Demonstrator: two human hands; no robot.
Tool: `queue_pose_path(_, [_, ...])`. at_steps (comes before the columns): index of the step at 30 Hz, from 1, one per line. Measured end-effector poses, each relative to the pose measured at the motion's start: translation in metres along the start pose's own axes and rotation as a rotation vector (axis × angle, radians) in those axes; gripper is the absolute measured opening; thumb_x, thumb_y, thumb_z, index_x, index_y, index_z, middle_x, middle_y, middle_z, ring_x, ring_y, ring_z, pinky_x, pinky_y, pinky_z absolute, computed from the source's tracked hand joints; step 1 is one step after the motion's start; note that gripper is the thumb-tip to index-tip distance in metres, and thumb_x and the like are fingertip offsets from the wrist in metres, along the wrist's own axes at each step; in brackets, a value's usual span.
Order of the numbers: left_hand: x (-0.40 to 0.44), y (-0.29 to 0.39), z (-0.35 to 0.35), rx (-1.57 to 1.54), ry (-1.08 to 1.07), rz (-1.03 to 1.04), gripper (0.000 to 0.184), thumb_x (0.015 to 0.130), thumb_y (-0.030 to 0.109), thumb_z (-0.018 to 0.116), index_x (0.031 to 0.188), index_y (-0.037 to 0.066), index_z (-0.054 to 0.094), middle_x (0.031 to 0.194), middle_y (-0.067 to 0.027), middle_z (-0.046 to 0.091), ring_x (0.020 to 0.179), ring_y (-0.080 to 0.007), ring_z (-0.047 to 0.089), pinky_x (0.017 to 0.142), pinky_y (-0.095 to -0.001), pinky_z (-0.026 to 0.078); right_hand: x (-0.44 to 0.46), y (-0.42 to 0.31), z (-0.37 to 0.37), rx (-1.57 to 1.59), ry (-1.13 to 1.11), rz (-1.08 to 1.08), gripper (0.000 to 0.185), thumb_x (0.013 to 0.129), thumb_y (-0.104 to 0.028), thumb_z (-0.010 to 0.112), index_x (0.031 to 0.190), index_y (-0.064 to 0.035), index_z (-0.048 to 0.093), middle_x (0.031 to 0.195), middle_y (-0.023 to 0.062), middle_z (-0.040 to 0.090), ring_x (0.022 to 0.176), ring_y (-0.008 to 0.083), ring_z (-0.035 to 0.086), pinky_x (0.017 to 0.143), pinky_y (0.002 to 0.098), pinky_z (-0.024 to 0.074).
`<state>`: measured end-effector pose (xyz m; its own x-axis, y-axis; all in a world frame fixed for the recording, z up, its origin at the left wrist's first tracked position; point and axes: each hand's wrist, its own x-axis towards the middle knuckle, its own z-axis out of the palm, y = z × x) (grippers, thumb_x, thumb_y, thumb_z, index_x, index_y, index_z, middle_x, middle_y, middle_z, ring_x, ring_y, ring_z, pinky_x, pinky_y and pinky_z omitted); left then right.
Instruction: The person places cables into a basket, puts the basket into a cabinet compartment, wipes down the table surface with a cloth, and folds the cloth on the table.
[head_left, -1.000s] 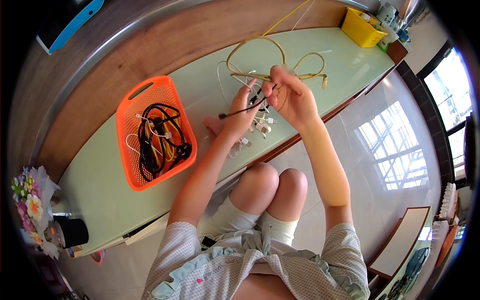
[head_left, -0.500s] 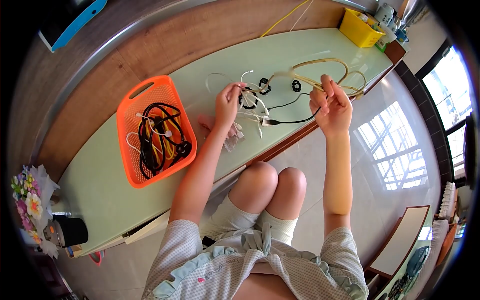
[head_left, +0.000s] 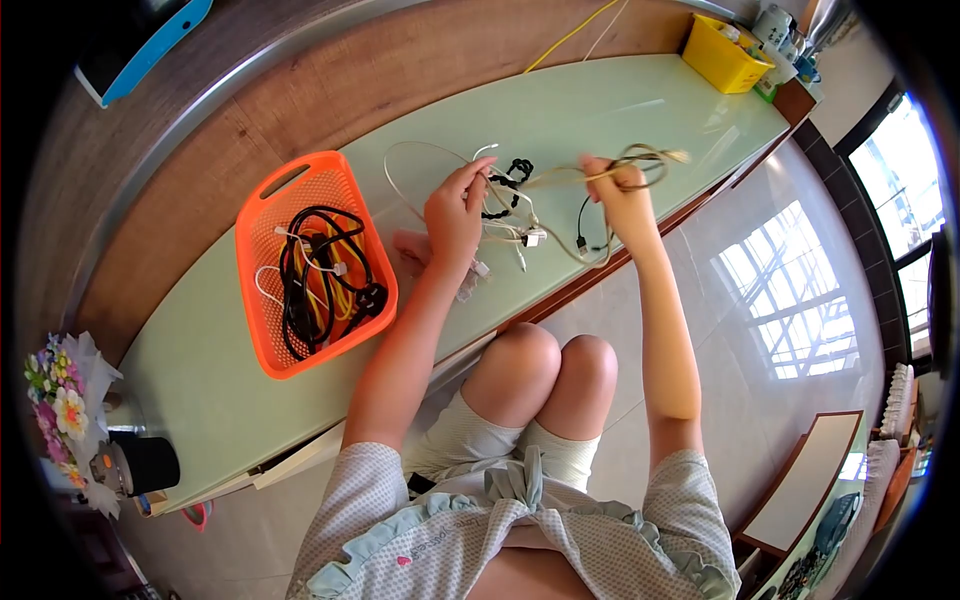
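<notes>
My left hand (head_left: 455, 218) is closed in a pinch on a thin pale cable, which arcs out in a loop to its left. My right hand (head_left: 622, 203) is closed round a beige cable (head_left: 560, 178), with blurred loops of it sticking out to the right. A slack length of this cable hangs below, between the hands. Under them on the glass top lie white cables with a white plug (head_left: 533, 238), black twisted cords (head_left: 512, 178) and a black cable with a USB plug (head_left: 582, 246). Beside my left wrist is a pinkish item (head_left: 410, 246), partly hidden.
Left of my left arm stands an orange basket (head_left: 258, 285) holding black, yellow and white cables. A yellow bin (head_left: 722, 58) with small items is at the far right end of the table (head_left: 205, 400). Flowers (head_left: 68, 410) and a black cylinder (head_left: 150, 465) stand at the left end.
My right hand has moved left, towards my left hand, with the beige cable. The black cable's USB plug now lies further right, apart from the white plug.
</notes>
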<state>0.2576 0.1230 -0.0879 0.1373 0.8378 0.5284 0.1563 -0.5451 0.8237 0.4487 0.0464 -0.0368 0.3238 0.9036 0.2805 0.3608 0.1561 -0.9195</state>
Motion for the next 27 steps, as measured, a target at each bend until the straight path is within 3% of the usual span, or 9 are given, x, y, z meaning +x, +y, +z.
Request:
queue_pose_path(2, [-0.001, 0.003, 0.000, 0.068, 0.014, 0.109, 0.024, 0.088, 0.005, 0.054, 0.108, 0.011, 0.066, 0.084, -0.0073, 0.065, 0.067, -0.0197, 0.061, 0.062, -0.0283, 0.047, 0.002, -0.004, 0.014, -0.016, -0.134, -0.027, 0.027, 0.087, -0.022, 0.063, 0.074, 0.0009, 0.067, 0.062, 0.0015, 0.061, 0.056, 0.0092, 0.047, 0.053, 0.0249, 0.0388])
queue_pose_path(6, [-0.001, 0.009, -0.001, 0.172, 0.053, 0.194, 0.026, 0.086, 0.003, 0.056, 0.109, 0.012, 0.065, 0.086, -0.0079, 0.065, 0.073, -0.0255, 0.062, 0.065, -0.0326, 0.049, 0.004, -0.015, 0.040, 0.007, -0.167, -0.049, 0.023, 0.080, -0.021, 0.067, 0.074, 0.0010, 0.069, 0.061, 0.0066, 0.063, 0.056, 0.0110, 0.054, 0.055, 0.0297, 0.0445])
queue_pose_path(9, [-0.004, 0.010, 0.000, 0.237, 0.054, 0.263, 0.031, 0.082, 0.002, 0.058, 0.110, 0.014, 0.065, 0.083, -0.0060, 0.064, 0.074, -0.0261, 0.061, 0.064, -0.0350, 0.048, 0.001, -0.028, 0.049, -0.206, -0.238, 0.037, 0.022, 0.082, -0.020, 0.069, 0.074, 0.0002, 0.069, 0.056, 0.0001, 0.057, 0.054, 0.0046, 0.041, 0.050, 0.0239, 0.0351])
queue_pose_path(13, [-0.007, 0.016, -0.001, 0.308, 0.013, 0.287, 0.036, 0.076, 0.003, 0.062, 0.109, 0.017, 0.066, 0.080, -0.0049, 0.062, 0.074, -0.0256, 0.059, 0.064, -0.0355, 0.048, 0.011, -0.021, 0.054, -0.149, -0.359, 0.063, 0.025, 0.080, -0.021, 0.072, 0.068, 0.0002, 0.067, 0.053, -0.0006, 0.054, 0.051, 0.0045, 0.037, 0.048, 0.0243, 0.0324])
queue_pose_path(17, [-0.004, 0.014, -0.003, 0.289, 0.009, 0.273, 0.028, 0.077, 0.008, 0.063, 0.104, 0.015, 0.067, 0.080, -0.0042, 0.062, 0.073, -0.0246, 0.058, 0.064, -0.0354, 0.048, 0.009, -0.008, 0.061, 0.206, -0.398, -0.081, 0.024, 0.085, -0.020, 0.065, 0.069, -0.0014, 0.064, 0.056, -0.0048, 0.048, 0.053, 0.0038, 0.035, 0.047, 0.0249, 0.0259])
queue_pose_path(20, [0.001, -0.004, 0.002, 0.307, 0.026, 0.223, 0.016, 0.082, 0.015, 0.062, 0.096, 0.012, 0.069, 0.080, -0.0036, 0.063, 0.073, -0.0236, 0.058, 0.064, -0.0348, 0.047, 0.002, -0.035, 0.043, 0.164, -0.428, 0.025, 0.019, 0.088, -0.016, 0.060, 0.081, 0.0008, 0.067, 0.076, 0.0026, 0.066, 0.074, 0.0075, 0.057, 0.070, 0.0245, 0.0462])
queue_pose_path(22, [0.001, -0.004, -0.001, 0.259, -0.019, 0.076, 0.016, 0.086, 0.022, 0.060, 0.089, 0.009, 0.070, 0.079, -0.0028, 0.065, 0.073, -0.0228, 0.057, 0.064, -0.0335, 0.047, 0.004, -0.042, 0.033, 0.169, -0.413, 0.039, 0.019, 0.089, -0.015, 0.060, 0.083, 0.0011, 0.067, 0.078, 0.0023, 0.066, 0.079, 0.0089, 0.058, 0.074, 0.0253, 0.0464])
queue_pose_path(25, [0.000, -0.003, -0.001, 0.256, -0.066, 0.040, 0.015, 0.084, 0.023, 0.062, 0.087, 0.009, 0.068, 0.078, -0.0027, 0.064, 0.073, -0.0225, 0.057, 0.065, -0.0334, 0.046, 0.008, -0.034, 0.031, 0.221, -0.339, 0.012, 0.025, 0.089, -0.025, 0.059, 0.075, -0.0049, 0.064, 0.061, -0.0056, 0.047, 0.055, 0.0041, 0.033, 0.050, 0.0218, 0.0260])
queue_pose_path(27, [-0.001, -0.002, 0.001, 0.293, -0.049, 0.149, 0.014, 0.083, 0.023, 0.063, 0.084, 0.010, 0.067, 0.077, -0.0023, 0.064, 0.073, -0.0221, 0.057, 0.065, -0.0338, 0.046, 0.010, -0.033, 0.022, 0.302, -0.319, 0.090, 0.022, 0.089, -0.021, 0.059, 0.079, -0.0026, 0.066, 0.070, -0.0029, 0.060, 0.059, 0.0038, 0.043, 0.053, 0.0206, 0.0352])
